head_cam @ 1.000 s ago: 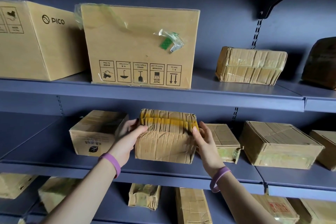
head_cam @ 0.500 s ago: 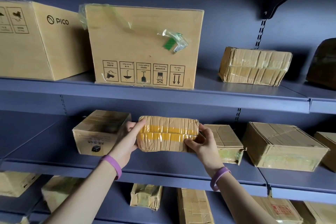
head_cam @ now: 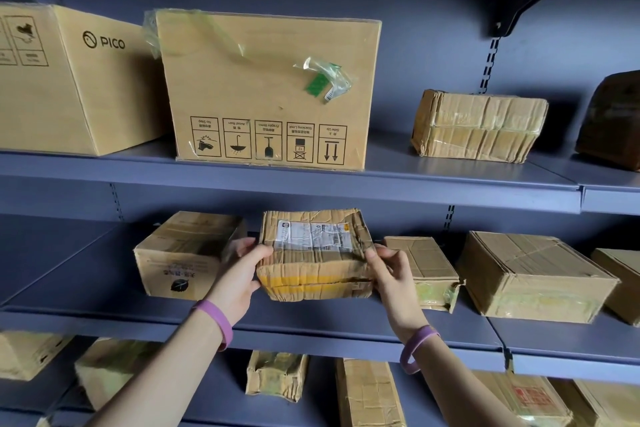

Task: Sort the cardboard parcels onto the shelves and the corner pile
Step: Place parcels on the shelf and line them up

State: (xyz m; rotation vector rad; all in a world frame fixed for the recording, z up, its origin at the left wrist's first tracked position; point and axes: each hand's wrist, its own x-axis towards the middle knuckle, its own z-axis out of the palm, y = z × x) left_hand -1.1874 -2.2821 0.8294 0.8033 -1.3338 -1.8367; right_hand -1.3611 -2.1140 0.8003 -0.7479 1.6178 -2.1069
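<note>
Your left hand [head_cam: 239, 274] grips the left edge of the crumpled parcel [head_cam: 315, 253] and your right hand [head_cam: 394, 274] its right. It lies label-up between them on the middle shelf [head_cam: 311, 317], seemingly placed but not released. A printed box [head_cam: 183, 256] stands just left of your left hand, a small box [head_cam: 422, 270] just right of your right, leaving little room.

Parcel [head_cam: 315, 255] on middle shelf [head_cam: 311, 319], between two boxes [head_cam: 185, 256].

- The parcel [head_cam: 315, 255] now lies flat on the middle shelf [head_cam: 311, 319], white label [head_cam: 311, 236] on top; before, it stood up.
- Both hands now hold it lower on its sides.
</note>
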